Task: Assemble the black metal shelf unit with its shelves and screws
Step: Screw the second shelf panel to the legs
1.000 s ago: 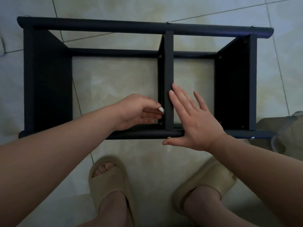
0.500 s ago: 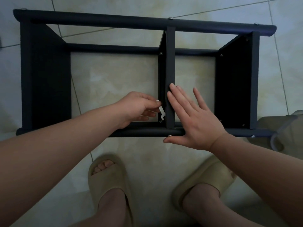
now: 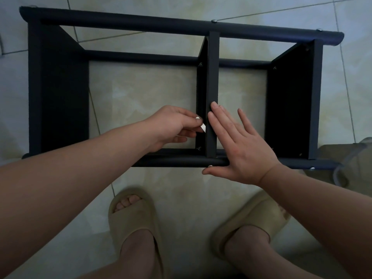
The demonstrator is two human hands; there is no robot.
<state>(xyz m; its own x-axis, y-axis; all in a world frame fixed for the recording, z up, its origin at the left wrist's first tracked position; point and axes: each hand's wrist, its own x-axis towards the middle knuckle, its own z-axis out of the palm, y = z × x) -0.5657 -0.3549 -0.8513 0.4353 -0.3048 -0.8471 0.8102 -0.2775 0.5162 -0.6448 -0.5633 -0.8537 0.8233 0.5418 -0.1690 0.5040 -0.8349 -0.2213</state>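
The black metal shelf unit [image 3: 181, 163] lies on its side on the tiled floor [image 3: 145, 97], its posts running across the view and its three shelves standing on edge. The left shelf [image 3: 58, 87] is seated between the posts and no hand is on it.

Next comes the left hand [image 3: 171, 125], reaching into the open bay. Thumb and fingers are curled in and pinch a small flat pale wrench [image 3: 203, 128]. Half a second ago the wrench's tip pointed down towards the screw [image 3: 199, 148] at the near lower corner of the middle shelf [image 3: 213, 77]. Now the hand has lifted a little, and the wrench sits higher against the side of that shelf, apart from the screw. This looks like a reset between turns, or else the end of tightening. The frames do not settle which, and how tight the screw is cannot be told.

Just right of it, the right hand [image 3: 241, 150] has not moved. It lies flat with its fingers straight, their tips on the middle shelf's edge, and the thumb runs along the near post by a screw head [image 3: 210, 166]. It grips nothing and only braces. The right shelf [image 3: 289, 101] stands fixed, with screws showing at its corners.

All three shelves are in place, so the job appears well along. What probably remains is this corner and a check of the other fasteners. The person's slippers [image 3: 132, 214] stand just in front of the unit.
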